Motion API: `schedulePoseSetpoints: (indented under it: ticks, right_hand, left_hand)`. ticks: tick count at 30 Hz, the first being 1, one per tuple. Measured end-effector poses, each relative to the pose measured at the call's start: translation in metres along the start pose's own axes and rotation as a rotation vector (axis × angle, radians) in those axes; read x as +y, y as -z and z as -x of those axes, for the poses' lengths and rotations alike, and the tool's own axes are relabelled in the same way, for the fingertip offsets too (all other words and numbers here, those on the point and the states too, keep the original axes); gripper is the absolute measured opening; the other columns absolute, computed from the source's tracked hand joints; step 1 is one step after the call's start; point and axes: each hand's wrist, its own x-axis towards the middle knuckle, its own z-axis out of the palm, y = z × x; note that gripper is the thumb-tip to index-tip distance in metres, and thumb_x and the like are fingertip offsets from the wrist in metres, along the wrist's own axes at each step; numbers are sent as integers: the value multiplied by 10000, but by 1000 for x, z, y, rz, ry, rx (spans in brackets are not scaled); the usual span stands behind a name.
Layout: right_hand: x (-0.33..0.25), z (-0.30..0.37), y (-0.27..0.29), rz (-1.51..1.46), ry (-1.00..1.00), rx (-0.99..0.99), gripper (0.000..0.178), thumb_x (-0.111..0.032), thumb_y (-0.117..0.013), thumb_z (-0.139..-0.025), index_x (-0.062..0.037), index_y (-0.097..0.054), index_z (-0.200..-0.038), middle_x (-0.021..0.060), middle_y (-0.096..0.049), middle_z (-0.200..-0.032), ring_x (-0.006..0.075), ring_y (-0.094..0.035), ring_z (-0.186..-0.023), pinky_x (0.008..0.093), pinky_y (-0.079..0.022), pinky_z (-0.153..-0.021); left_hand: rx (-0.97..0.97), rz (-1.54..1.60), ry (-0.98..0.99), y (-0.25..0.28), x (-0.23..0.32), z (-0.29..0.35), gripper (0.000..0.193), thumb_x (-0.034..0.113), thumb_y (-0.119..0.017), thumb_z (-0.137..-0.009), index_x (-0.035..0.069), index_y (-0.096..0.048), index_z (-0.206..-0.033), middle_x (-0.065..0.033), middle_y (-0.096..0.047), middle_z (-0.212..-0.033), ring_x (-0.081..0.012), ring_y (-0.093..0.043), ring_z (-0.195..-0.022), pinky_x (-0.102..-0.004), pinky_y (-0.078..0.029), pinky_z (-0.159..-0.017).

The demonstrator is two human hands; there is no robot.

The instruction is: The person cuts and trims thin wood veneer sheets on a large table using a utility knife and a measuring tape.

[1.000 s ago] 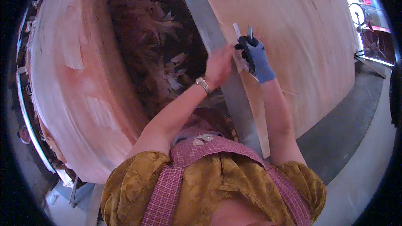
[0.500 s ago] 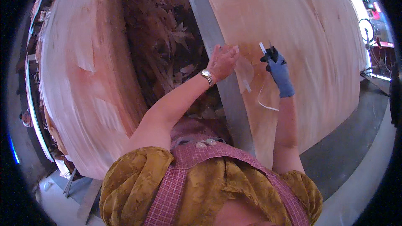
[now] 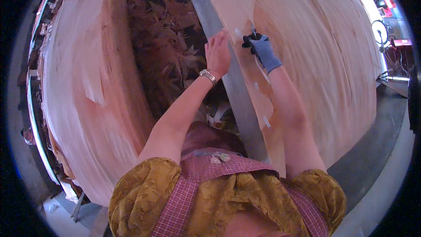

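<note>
A large pale wood veneer sheet (image 3: 324,70) lies on the right, its edge along a grey strip (image 3: 243,101). My left hand (image 3: 218,57), bare with a wristwatch, has its fingers bent together at this edge; whatever they pinch is hidden. Over the sheet, my right hand (image 3: 265,52), in a blue glove with black fingertips, is closed on a slim pointed tool (image 3: 253,30). A narrow white strip (image 3: 264,73) trails below that glove. Short whitish tape pieces (image 3: 266,122) sit along the sheet's edge, and a blurred pale piece (image 3: 238,32) shows between my hands.
Another reddish veneer stack (image 3: 87,87) stands on the left. Between the two, a dark gap holds torn veneer scraps (image 3: 166,48). A round white wheel-like object (image 3: 380,32) and coloured items are far right. Grey floor (image 3: 372,149) shows at lower right.
Both hands have moved farther up along the veneer edge and a little left. The white strip at the right glove no longer sticks up; more tape pieces are visible along the edge.
</note>
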Motion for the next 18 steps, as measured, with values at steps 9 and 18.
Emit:
schedulePoseSetpoints:
  ticks: [9,18]
  right_hand:
    - [-6,-25,5,887,183,220,277,-310,-659,-875,-50,-653,-969,167,-684,-809,320,-646,-697,403,-491,-601]
    - [-52,-42,46,70,-141,351,191,-205,-651,-897,-84,-669,-1044,21,-700,-843,56,-517,-583,208,-372,-508]
  left_hand:
    - [-222,-175,-348,-40,-32,-20,476,203,-606,-832,87,-539,-1289,-75,-503,-1381,-270,-426,-1307,-494,-290,-1068]
    - [-432,-16,-284,-54,-12,-96,488,273,-642,-829,95,-559,-1276,-83,-503,-1358,-278,-422,-1293,-525,-286,-1054]
